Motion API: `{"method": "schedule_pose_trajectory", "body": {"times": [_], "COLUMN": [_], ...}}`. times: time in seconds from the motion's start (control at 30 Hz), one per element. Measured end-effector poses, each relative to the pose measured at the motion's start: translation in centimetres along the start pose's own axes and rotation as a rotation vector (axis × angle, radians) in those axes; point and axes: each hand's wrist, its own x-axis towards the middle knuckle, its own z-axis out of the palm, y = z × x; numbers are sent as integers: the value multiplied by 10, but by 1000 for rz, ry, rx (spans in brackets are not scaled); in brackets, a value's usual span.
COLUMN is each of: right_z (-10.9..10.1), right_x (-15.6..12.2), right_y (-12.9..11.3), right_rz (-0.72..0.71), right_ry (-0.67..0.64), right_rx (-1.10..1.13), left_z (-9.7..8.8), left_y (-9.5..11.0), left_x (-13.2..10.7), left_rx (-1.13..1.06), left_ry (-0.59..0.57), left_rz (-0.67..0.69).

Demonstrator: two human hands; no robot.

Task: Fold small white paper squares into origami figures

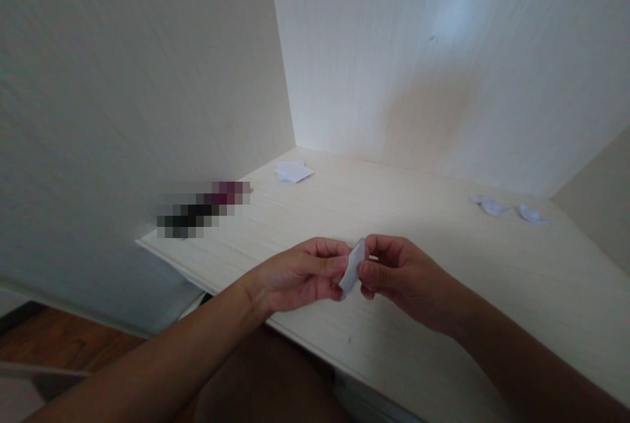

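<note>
Between both hands, above the front part of the desk, is a small piece of folded white paper (352, 269). My left hand (308, 273) pinches its left side, the thumb lying on the near face. From the other side my right hand (394, 267) grips its right edge between thumb and fingers. The paper is tilted, and its lower end curls a little. Parts of it are hidden behind the fingertips, so the exact shape of the fold cannot be made out.
A small stack of white paper sheets (294, 172) lies near the back left corner of the pale desk (384, 197). Folded paper pieces (492, 205) rest at the right, with another folded piece (531, 214) beside them. A blurred dark item (201, 210) lies along the left panel.
</note>
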Motion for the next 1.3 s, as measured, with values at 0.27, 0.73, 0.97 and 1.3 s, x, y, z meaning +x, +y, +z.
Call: {"method": "schedule_pose_trajectory", "body": {"times": [0.27,0.73,0.97,1.3], "right_z": [-1,-10,-7,-2], "right_x": [-1,2,1,1], "right_y": [-2,-2,-5,-4], "right_rz": [40,58,79,100], "right_ry": [-7,23,26,85], "right_rx": [135,126,196,199], "left_z": [3,11,8,11], "left_y": [1,0,-3,0], "left_x": [-3,4,6,3], "left_rx": [-46,32,-11,-66], "left_ry": [106,125,104,34], "left_rz": [14,187,220,171]}}
